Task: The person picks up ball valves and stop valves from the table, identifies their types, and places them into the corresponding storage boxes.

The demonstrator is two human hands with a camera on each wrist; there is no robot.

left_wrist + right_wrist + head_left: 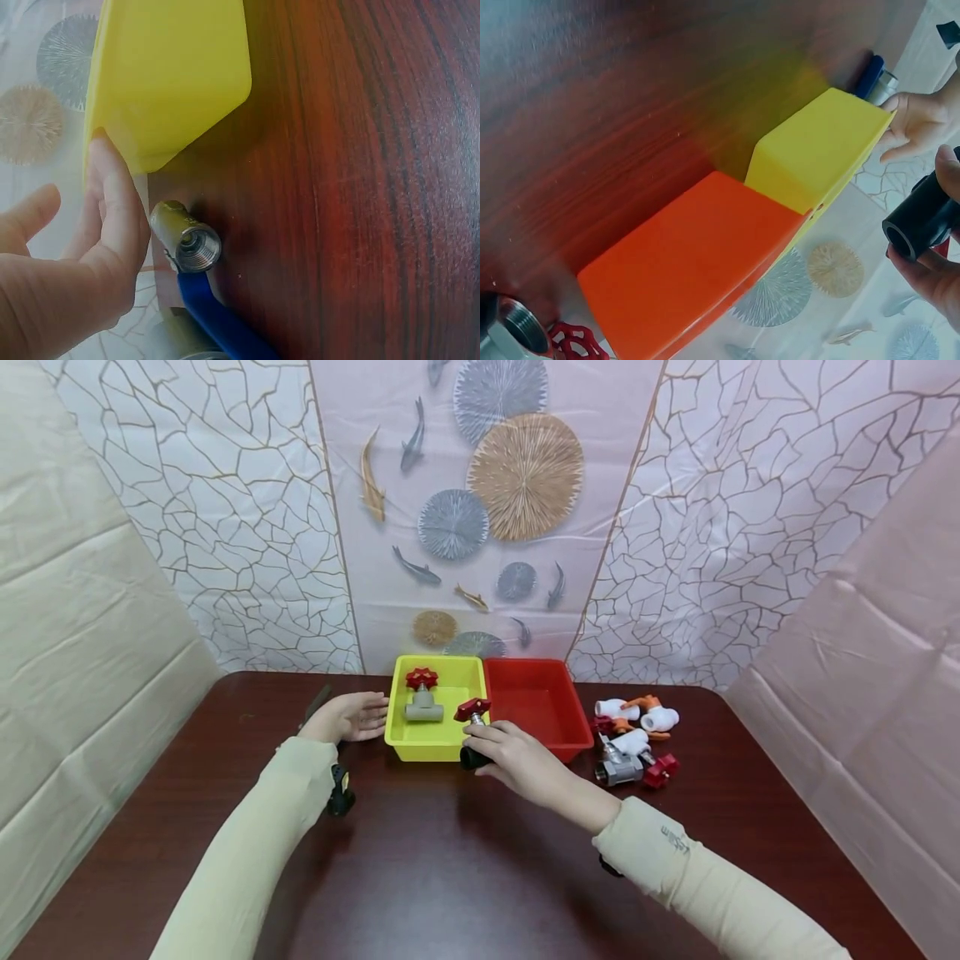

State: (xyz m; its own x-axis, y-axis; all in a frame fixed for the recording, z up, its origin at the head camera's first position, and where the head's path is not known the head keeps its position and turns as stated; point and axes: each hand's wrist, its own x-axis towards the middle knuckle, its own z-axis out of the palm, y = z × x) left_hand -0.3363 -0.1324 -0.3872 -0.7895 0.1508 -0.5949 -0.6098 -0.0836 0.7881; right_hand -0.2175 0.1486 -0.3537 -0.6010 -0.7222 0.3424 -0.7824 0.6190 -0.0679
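Held in my right hand point(525, 766) is a black valve point(921, 217) with a red handwheel point(472, 709), over the front right part of the yellow bin point(427, 751). Inside that bin stands a grey valve point(424, 704) topped by another red handwheel. My left hand point(352, 717) is at the bin's left side, fingers extended; in the left wrist view its fingertips reach the yellow wall, though contact is hard to confirm. Beside this hand, a metal ball valve point(187, 238) with a blue lever point(221, 315) lies on the table, mostly hidden in the head view.
Right of the yellow bin sits a red bin point(536, 706), side by side with it. Several white, orange-handled and metal valves lie piled point(630, 742) at the far right of the dark wooden table point(420, 877). Patterned cloth hangs behind.
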